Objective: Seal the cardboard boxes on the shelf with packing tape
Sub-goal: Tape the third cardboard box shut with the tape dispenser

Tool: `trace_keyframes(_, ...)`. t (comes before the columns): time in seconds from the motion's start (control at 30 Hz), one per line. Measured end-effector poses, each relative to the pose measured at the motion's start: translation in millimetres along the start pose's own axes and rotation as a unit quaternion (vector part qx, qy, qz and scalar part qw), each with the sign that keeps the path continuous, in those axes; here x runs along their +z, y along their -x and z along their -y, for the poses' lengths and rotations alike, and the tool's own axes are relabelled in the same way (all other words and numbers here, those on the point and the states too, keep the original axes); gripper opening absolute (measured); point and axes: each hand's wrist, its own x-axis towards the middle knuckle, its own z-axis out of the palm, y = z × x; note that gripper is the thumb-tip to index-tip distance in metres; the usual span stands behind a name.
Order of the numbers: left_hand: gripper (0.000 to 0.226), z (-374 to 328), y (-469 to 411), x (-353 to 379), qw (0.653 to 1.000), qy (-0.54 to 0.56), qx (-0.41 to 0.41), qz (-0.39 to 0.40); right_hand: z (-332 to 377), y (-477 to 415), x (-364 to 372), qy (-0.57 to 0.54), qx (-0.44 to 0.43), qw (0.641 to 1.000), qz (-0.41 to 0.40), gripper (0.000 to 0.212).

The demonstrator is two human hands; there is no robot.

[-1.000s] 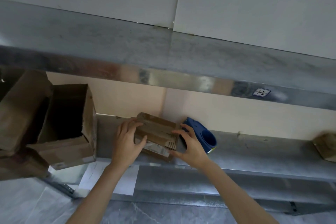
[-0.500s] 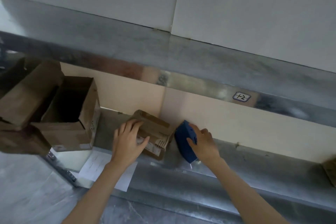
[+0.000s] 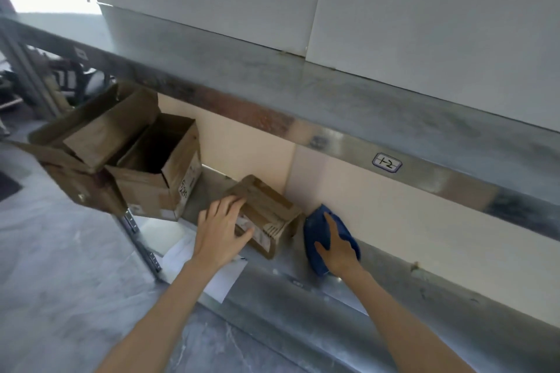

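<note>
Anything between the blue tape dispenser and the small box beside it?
Nothing visible. Only bare shelf lies between the tape dispenser, held by the right hand, and the small box under the left hand.

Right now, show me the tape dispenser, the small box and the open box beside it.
tape dispenser (image 3: 313,228): head view, its blue side
small box (image 3: 269,206): head view, its taped top
open box (image 3: 145,194): head view, its front wall

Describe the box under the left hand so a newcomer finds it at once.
On the lower shelf, a small box lies between a bigger box and a blue tape dispenser. Unlike that open neighbour, it is closed, with a white label.
</note>
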Motion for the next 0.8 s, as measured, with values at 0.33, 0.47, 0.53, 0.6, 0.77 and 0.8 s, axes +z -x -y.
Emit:
trace_keyframes(0.33,0.064,6,3,-17,0.998,-0.057,-0.022,0.016,-12,-6,-12,-0.049,-0.032,0.998,0.009,0.072)
trace_keyframes(0.47,0.064,26,-3,-30,0.997,-0.071,-0.030,0.017,-11,-10,-16,-0.061,-0.018,0.998,0.017,0.081)
trace_keyframes(0.53,0.064,29,-7,-36,0.996,-0.081,-0.027,0.018,-12,-14,-14,-0.083,-0.012,0.996,0.027,0.083)
trace_keyframes(0.6,0.064,29,-9,-40,0.996,-0.082,-0.022,0.019,-13,-18,-12,-0.089,-0.012,0.995,0.036,0.083)
trace_keyframes(0.77,0.063,30,-12,-47,0.997,-0.070,-0.019,0.028,-16,-14,-9,-0.080,0.004,0.996,0.029,0.077)
trace_keyframes(0.8,0.062,31,-13,-48,0.997,-0.069,-0.017,0.031,-14,-11,-10,-0.074,-0.004,0.997,0.022,0.077)
